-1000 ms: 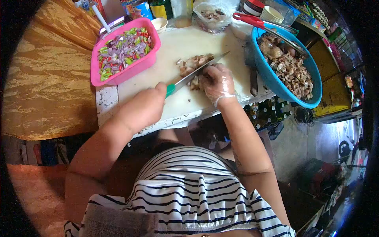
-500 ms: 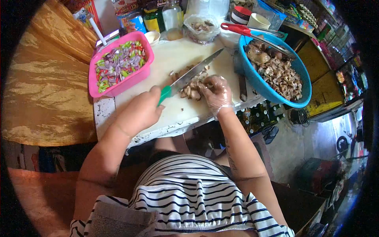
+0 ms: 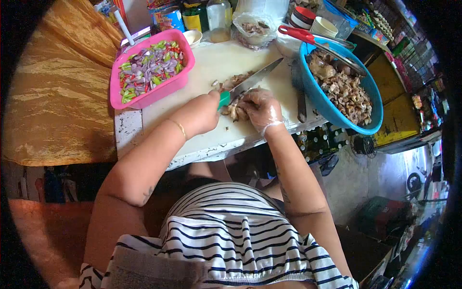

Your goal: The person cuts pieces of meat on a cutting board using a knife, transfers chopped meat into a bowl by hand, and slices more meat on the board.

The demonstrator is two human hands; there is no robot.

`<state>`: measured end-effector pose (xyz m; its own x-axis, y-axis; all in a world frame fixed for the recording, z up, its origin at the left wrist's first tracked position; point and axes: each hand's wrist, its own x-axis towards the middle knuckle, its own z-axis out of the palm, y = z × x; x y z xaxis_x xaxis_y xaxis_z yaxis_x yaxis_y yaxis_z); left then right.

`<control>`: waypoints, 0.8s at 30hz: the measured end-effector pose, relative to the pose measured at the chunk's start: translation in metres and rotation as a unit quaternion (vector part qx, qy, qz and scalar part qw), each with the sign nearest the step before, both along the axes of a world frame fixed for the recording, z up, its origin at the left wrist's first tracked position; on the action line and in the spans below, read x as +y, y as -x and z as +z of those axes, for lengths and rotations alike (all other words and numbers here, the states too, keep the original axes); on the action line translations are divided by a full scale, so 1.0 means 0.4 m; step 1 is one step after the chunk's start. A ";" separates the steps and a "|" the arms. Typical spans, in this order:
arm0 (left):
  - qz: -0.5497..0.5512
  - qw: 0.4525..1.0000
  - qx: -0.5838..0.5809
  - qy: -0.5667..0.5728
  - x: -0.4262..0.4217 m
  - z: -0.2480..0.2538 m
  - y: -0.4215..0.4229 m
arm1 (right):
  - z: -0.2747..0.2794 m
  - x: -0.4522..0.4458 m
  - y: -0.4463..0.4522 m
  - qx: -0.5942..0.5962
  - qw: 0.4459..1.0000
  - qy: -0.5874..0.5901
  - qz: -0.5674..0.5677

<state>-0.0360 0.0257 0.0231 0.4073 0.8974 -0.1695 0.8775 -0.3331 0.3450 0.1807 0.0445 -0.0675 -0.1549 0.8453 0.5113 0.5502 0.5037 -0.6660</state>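
My left hand is wrapped around the green handle of a kitchen knife. The blade points away to the upper right, just beyond the fingers of my other hand. My right hand, in a clear plastic glove, has its fingers curled down over chopped cooked meat on the white cutting board. More brown meat pieces lie behind the blade. Part of what the gloved fingers press on is hidden beneath them.
At left stands a pink tub of chopped onions and peppers. A blue basin of chopped meat sits at right, red-handled tongs across its rim. A second knife lies beside it. Behind are a bagged bowl and bottles.
My left hand has moved forward and to the right with the knife, bringing its handle closer to the gloved hand. My right hand stays at the meat. The view has shifted slightly.
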 end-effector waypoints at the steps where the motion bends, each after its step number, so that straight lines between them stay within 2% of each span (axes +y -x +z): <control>1: -0.005 1.000 -0.001 -0.006 0.013 -0.001 -0.005 | -0.004 0.000 -0.005 0.024 1.000 0.008 0.018; 5: 0.030 0.999 -0.012 -0.022 -0.070 0.070 0.015 | 0.000 -0.007 0.008 0.082 0.993 -0.083 -0.015; 6: 0.040 0.999 -0.014 -0.018 -0.093 0.088 0.032 | 0.041 -0.018 0.005 0.066 0.992 -0.107 0.023; 9: 0.013 0.999 0.047 -0.009 -0.138 0.128 0.092 | 0.022 -0.018 0.018 0.078 0.994 -0.071 -0.030; 11: 0.013 0.997 0.079 0.012 -0.149 0.139 0.109 | 0.014 -0.011 0.011 0.072 0.995 -0.062 -0.004; 13: 0.017 0.994 0.097 0.037 -0.153 0.131 0.116 | -0.005 -0.011 0.009 0.049 0.999 -0.013 -0.018; 15: 0.021 0.993 0.100 0.060 -0.130 0.106 0.098 | -0.012 -0.004 0.005 0.029 0.999 -0.012 -0.020; 19: 0.007 0.999 0.036 0.022 -0.051 0.028 0.037 | -0.016 -0.004 0.006 0.027 0.999 0.000 -0.023; 24: -0.020 1.000 -0.002 -0.015 0.035 0.001 -0.019 | -0.020 -0.005 -0.009 0.021 0.999 0.004 -0.044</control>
<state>-0.0285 0.0396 0.0234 0.4443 0.8847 -0.1409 0.8618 -0.3791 0.3370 0.1843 0.0426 -0.0757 -0.0574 0.8587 0.5093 0.5637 0.4489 -0.6934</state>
